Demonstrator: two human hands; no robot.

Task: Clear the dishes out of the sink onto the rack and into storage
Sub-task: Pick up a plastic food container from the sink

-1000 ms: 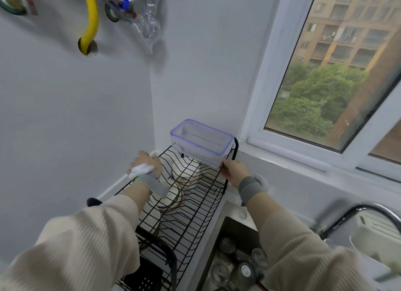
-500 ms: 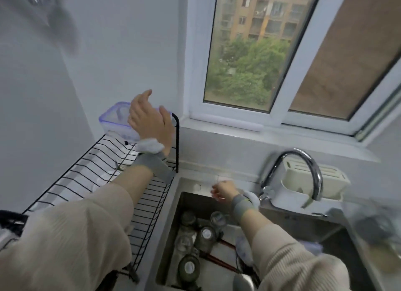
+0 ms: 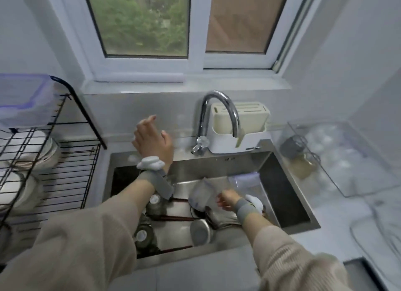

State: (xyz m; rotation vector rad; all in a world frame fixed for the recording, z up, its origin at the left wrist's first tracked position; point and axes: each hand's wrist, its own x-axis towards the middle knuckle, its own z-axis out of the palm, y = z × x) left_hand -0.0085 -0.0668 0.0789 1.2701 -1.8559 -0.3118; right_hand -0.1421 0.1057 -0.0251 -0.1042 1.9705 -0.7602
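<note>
Dishes are lying in the stainless steel sink (image 3: pixel 288 182): glass jars (image 3: pixel 144 234), a round metal cup (image 3: pixel 200 232) and a clear plastic container (image 3: pixel 200 196). Inside the sink, the right hand (image 3: pixel 227 200) is pinching that container's rim. Above the sink's left rear corner, the left hand (image 3: pixel 153 140) is hovering, fingers relaxed. Left of the sink, a black wire rack (image 3: pixel 71 160) is carrying a lidded plastic box (image 3: pixel 23 99).
</note>
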